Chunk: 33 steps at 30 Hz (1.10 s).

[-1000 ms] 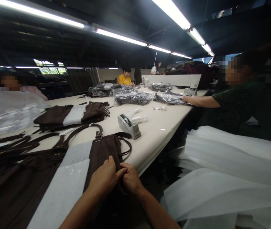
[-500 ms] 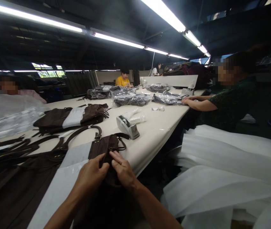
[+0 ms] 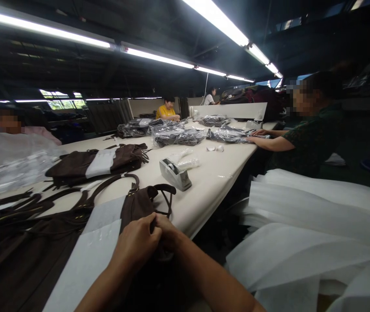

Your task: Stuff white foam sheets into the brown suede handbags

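A dark brown handbag (image 3: 35,247) lies on the table in front of me, a white paper band (image 3: 90,251) around its middle. My left hand (image 3: 141,240) is closed on the near side edge of the bag, right of the band. Against it, my right hand (image 3: 168,232) is closed on the same edge; its fingers are largely hidden. The two hands touch. Just beyond them, a dark strap (image 3: 168,190) hangs from the bag's corner. Curved handles (image 3: 113,178) rise from the bag's top.
A tape dispenser (image 3: 175,174) stands beyond my hands on the white table (image 3: 217,173). Another banded brown bag (image 3: 126,161) lies at left, plastic-wrapped bags (image 3: 178,135) farther back. White sheets (image 3: 302,229) are piled at right. Co-workers stand around; one person's hands (image 3: 259,136) touch a wrapped bag.
My hands have come together and moved slightly right and down along the bag's edge. My right hand has gone from extended fingers to closed. The co-worker at right has shifted a hand.
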Each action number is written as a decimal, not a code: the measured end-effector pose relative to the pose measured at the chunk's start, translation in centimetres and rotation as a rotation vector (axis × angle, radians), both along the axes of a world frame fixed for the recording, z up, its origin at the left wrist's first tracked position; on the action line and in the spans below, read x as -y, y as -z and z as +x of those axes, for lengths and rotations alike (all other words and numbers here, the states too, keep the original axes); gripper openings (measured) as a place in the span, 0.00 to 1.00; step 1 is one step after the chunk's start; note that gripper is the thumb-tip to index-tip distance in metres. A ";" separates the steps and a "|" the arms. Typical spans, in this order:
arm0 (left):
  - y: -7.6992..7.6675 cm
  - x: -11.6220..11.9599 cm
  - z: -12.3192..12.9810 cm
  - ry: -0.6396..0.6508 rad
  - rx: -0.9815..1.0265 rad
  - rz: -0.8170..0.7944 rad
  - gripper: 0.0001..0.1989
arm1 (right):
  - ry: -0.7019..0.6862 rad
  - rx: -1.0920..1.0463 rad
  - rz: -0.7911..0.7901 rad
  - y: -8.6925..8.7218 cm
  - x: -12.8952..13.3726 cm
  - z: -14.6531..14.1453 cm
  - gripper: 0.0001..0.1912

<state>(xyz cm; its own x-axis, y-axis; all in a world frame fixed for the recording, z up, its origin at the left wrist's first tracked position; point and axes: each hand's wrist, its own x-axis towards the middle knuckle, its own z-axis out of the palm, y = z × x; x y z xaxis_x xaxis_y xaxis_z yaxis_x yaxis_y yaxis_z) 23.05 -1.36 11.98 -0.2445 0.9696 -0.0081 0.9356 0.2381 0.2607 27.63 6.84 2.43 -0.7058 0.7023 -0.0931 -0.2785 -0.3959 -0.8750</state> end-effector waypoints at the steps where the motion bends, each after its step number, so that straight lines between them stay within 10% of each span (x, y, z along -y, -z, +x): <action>1: 0.5 -0.1 -0.1 0.039 0.049 -0.003 0.27 | -0.011 -0.012 -0.056 0.1 0.1 0.1 0.10; 10: 2.3 -0.7 -4.1 0.218 0.599 -0.096 0.26 | -0.129 -0.197 -0.394 -0.8 -0.3 1.0 0.14; 16: 3.1 -6.1 -8.3 0.138 0.104 0.229 0.26 | -0.189 -0.386 -0.471 -0.8 1.2 2.0 0.25; 25: 6.7 -8.7 -8.5 0.121 -0.066 -0.055 0.41 | -0.341 -0.364 -0.457 1.4 4.1 7.0 0.32; 33: 6.5 -10.1 -6.3 0.034 -0.261 -0.267 0.45 | -0.075 -0.144 -0.298 1.5 9.9 8.8 0.29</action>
